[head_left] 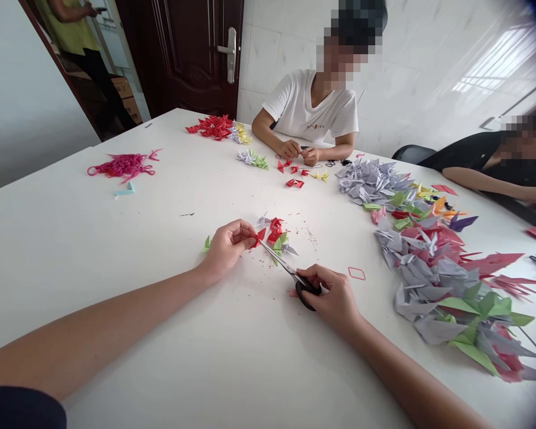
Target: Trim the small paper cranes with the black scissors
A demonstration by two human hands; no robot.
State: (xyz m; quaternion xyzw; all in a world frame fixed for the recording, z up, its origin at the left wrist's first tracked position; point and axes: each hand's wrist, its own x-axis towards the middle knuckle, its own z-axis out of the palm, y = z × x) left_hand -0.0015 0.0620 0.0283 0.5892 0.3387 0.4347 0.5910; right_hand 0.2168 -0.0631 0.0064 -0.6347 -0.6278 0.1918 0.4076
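Between the thumb and fingers of my left hand is a red folded-paper crane, partly hidden by the fingertips. My right hand grips a pair of scissors by its black handles. The blade tips touch or lie right at the red paper; whether they cut into it I cannot tell. Just beyond, a small group of paper cranes in red, green and pale grey lies on the white table. Tiny red paper scraps are scattered around them. A green paper piece shows behind my left hand.
A large heap of folded cranes spreads along the right side. Pink cords lie at the far left near a light-blue scrap. Red cranes are piled at the far edge. Across the table sits a person in white; another person sits right.
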